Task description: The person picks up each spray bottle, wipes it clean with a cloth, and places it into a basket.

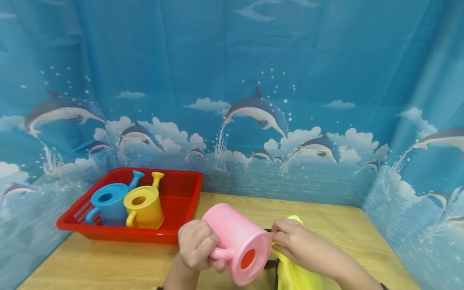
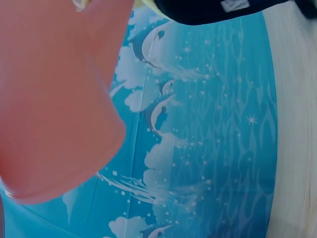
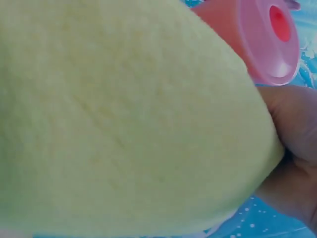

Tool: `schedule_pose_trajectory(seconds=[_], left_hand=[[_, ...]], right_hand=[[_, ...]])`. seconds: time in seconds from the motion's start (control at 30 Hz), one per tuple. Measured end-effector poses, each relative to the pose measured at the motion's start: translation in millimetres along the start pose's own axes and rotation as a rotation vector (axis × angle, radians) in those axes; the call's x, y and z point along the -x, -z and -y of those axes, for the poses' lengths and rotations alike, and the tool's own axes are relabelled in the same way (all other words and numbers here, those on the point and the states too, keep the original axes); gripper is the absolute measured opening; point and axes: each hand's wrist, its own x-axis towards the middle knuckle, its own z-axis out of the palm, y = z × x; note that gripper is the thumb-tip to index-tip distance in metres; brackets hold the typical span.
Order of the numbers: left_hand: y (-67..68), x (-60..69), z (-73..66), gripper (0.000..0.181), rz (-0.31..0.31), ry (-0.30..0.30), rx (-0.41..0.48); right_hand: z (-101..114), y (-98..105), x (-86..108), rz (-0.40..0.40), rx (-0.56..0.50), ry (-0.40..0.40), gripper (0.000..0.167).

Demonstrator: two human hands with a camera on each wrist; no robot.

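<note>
My left hand [image 1: 198,244] grips the handle of a pink watering can [image 1: 235,237]. The can is tilted on its side, its round top opening turned toward me. Only part of its pink body [image 2: 54,104] shows in the left wrist view. To the right, my right hand [image 1: 301,245] pinches a soft yellow cloth [image 1: 295,274] with black edging, beside the can's top. That cloth [image 3: 129,119] fills most of the right wrist view, with part of the hand at its edge. A dark piece with a white label [image 2: 235,5] shows in the left wrist view.
A red plastic basket [image 1: 197,193] stands at the back left of the wooden table [image 1: 127,262]. Inside it sit a blue watering can [image 1: 113,209] and a yellow watering can [image 1: 148,211], side by side. A blue dolphin-print curtain [image 1: 224,60] hangs behind and at the sides.
</note>
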Motion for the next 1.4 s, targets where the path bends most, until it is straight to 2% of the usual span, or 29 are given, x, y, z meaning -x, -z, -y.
schedule_pose_trajectory(seconds=[0.1,0.17,0.23,0.33,0.4,0.53,0.63,0.87,1.07,1.17,1.3,1.4], left_hand=[[-2.2,1.2,-2.6,0.052,0.025,-0.023,0.005],[-3.5,0.2,-4.8,0.052,0.034,-0.023,0.001],[-4.4,-2.0,-6.8,0.051,0.046,-0.033,-0.008],[-6.6,-6.0,-10.4,0.050,0.052,-0.045,-0.019],[-9.2,-8.5,-13.3,0.049,0.052,-0.058,-0.015],[-14.5,-10.5,-18.3,0.047,0.047,-0.053,-0.001],[-15.1,-11.1,-17.6,0.048,0.039,-0.051,0.003],[-5.5,-14.5,-10.8,0.050,0.049,-0.023,0.027],[-4.3,-8.8,-3.1,0.048,-0.040,-0.024,0.016],[-3.5,-6.2,-2.0,0.048,-0.071,-0.006,0.012],[-5.1,-7.5,-1.4,0.047,-0.112,0.012,0.011],[-8.0,-11.2,-0.1,0.047,-0.141,0.014,0.010]], right_hand=[[-2.8,-3.1,-5.4,0.022,-0.095,-0.012,0.012],[-5.4,-4.4,-9.7,0.055,-0.203,-0.041,0.014],[-8.1,-5.0,-14.2,0.109,-0.360,-0.102,0.017],[-14.0,-6.0,-20.9,0.171,-0.544,-0.208,0.023],[-18.3,-7.1,-25.3,0.193,-0.619,-0.292,0.030],[-25.0,-11.0,-31.3,0.195,-0.667,-0.400,0.037],[-25.8,-13.2,-32.8,0.185,-0.657,-0.405,0.038],[-14.2,-5.4,-28.3,0.163,-0.625,-0.352,0.035],[0.4,7.5,-18.0,0.090,-0.496,-0.223,0.029],[5.7,10.8,-11.1,0.051,-0.421,-0.171,0.025],[10.7,13.5,0.8,0.011,-0.347,-0.120,0.027],[12.3,15.0,8.7,-0.015,-0.341,-0.093,0.031]])
